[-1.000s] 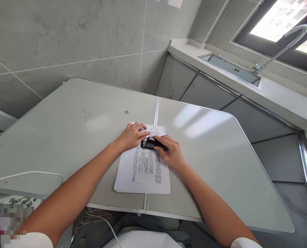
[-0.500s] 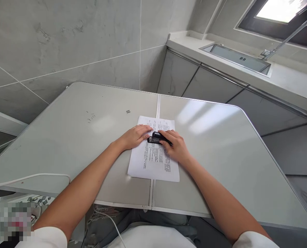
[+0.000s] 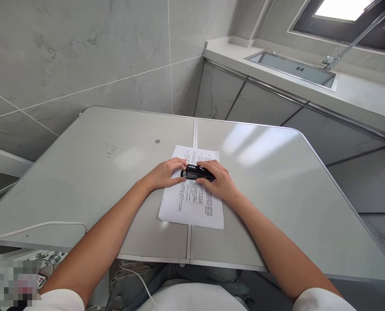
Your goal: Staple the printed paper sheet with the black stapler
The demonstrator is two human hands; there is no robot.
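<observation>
A black stapler (image 3: pixel 198 172) lies across the upper part of a printed sheet of paper (image 3: pixel 192 216). My right hand (image 3: pixel 218 179) grips the stapler's right end between thumb and fingers. At its left end, my left hand (image 3: pixel 168 173) curls round the tip, with the fingers above it and the thumb below. The inner side of the left fingertips is hard to make out. Part of the stapler's rear is hidden by my right hand.
The sheet rests on a light folding table (image 3: pixel 276 207) with a centre seam. Strips of staples (image 3: pixel 157 141) and scattered small staples (image 3: pixel 111 151) lie at the far left. A white cable (image 3: pixel 49 223) crosses the left edge. Behind stands a counter with a sink (image 3: pixel 292 69).
My left thumb and fingers have spread further apart round the stapler's left tip. The stapler has shifted slightly left and looks a little turned. My right hand keeps its hold.
</observation>
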